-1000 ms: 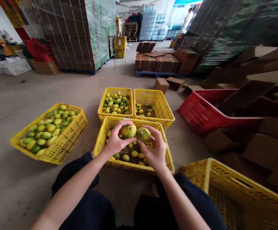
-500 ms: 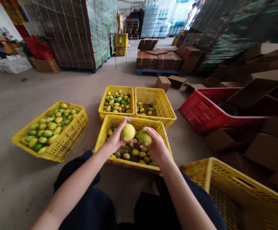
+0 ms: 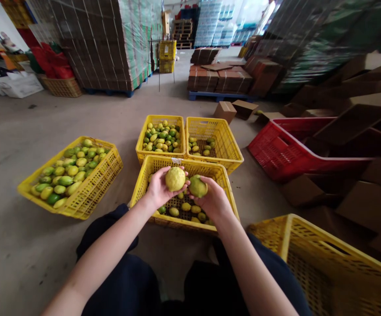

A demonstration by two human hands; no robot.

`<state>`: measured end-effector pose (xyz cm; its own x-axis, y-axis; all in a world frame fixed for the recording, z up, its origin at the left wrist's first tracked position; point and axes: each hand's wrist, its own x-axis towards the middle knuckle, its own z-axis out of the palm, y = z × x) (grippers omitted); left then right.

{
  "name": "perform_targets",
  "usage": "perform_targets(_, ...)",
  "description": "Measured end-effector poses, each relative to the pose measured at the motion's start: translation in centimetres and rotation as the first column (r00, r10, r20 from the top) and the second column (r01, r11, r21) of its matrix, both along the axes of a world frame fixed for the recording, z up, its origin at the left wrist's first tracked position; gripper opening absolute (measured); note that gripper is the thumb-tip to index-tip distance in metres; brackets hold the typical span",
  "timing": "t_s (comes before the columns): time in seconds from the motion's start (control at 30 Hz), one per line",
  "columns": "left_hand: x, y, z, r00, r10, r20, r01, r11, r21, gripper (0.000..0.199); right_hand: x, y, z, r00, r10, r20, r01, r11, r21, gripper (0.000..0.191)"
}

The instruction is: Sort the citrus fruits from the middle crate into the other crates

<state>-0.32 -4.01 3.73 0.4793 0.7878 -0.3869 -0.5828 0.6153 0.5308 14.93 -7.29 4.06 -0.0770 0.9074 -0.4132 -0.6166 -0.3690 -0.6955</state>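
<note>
My left hand holds a yellow lemon, its fingers curled under and around the fruit. Close beside it, my right hand grips a greener lemon from the right. Both hands are above the near yellow crate, whose bottom is partly covered with loose lemons. Behind that crate stand two more: a left crate heaped with green and yellow lemons, and a right crate with only several at its left side. My arms hide part of the near crate.
A full crate of lemons sits on the floor at left. To the right are a red crate, cardboard boxes and a yellow crate beside my leg. Flattened cartons on a blue pallet and wrapped stacks stand farther back.
Both lemons have been turned in my hands. The left hand's fingers have shifted under its lemon, and the right lemon shows a different side. The view has moved slightly.
</note>
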Motion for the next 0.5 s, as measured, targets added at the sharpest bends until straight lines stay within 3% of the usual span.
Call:
perform_targets(0.2, -0.1, 0.01, -0.04, 0.994, 0.068, 0.082, -0.06, 0.994, -0.089, 0.022, -0.2, -0.05, -0.79, 0.993, 0.012, -0.119, 0.0, 0.995, 0.099, 0.017)
perform_targets(0.33, 0.0, 0.11, -0.13, 0.981, 0.047, 0.19, -0.033, 0.996, -0.079, 0.013, -0.08, -0.03, -1.01, 0.98, 0.025, -0.195, -0.004, 0.994, 0.106, 0.019)
perform_targets(0.5, 0.49, 0.09, 0.06, 0.957, 0.079, 0.28, -0.052, 0.994, -0.101, 0.015, -0.19, -0.09, -0.8, 0.995, -0.024, -0.1, 0.037, 0.991, 0.125, 0.022)
